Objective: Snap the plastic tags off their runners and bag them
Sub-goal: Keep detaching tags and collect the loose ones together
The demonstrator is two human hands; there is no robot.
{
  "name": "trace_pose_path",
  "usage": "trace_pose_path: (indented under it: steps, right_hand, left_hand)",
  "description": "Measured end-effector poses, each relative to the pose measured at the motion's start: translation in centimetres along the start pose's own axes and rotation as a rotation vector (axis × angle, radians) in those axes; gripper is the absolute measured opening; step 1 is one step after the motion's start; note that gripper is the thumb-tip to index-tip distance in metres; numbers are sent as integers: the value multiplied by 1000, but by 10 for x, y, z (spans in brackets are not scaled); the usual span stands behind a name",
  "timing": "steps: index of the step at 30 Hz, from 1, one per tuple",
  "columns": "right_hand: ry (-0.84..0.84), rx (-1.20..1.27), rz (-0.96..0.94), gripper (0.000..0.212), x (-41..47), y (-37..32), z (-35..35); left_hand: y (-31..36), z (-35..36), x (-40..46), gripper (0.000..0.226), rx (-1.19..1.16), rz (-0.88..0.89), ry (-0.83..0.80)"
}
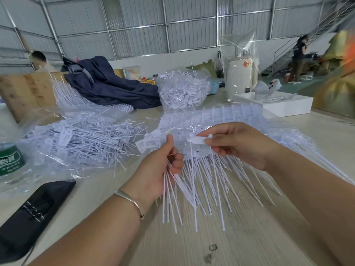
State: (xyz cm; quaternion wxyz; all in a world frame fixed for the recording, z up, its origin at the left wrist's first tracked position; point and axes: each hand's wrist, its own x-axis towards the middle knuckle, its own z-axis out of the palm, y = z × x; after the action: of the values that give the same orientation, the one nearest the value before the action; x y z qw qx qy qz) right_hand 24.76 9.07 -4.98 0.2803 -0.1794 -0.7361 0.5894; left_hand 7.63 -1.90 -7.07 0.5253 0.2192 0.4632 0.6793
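Note:
My left hand (163, 166) is shut on a bundle of loose white plastic tags (151, 144), their flat heads above my thumb and their long thin tails hanging down past my palm. My right hand (236, 144) pinches the flat head of a single tag (197, 140) at the near end of a runner strip (203, 153), whose tails fan out toward me. More strips of tags on runners (221, 116) stretch away behind my hands. An open clear bag of loose tags (80, 139) lies to the left.
A second full bag of tags (182, 91) sits at the back, beside a dark blue garment (107, 83). A water bottle (9, 160) and black case (28, 212) lie at the left. A white box (276, 104) stands at the right. Two people are in the background.

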Motion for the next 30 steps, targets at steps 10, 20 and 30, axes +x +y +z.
trace_pose_path:
  steps: [10,20,30]
  right_hand:
    - [-35,-105,-31,19,1,1,1]
    - [-106,-111,-15,21,0,1,4]
    - [6,-64,-37,7,0,-1,-2]
  left_hand:
    - [1,1,-5,25,229,28,-144]
    - [-1,1,-6,21,335,44,-132]
    - [2,-1,-8,34,232,82,-190]
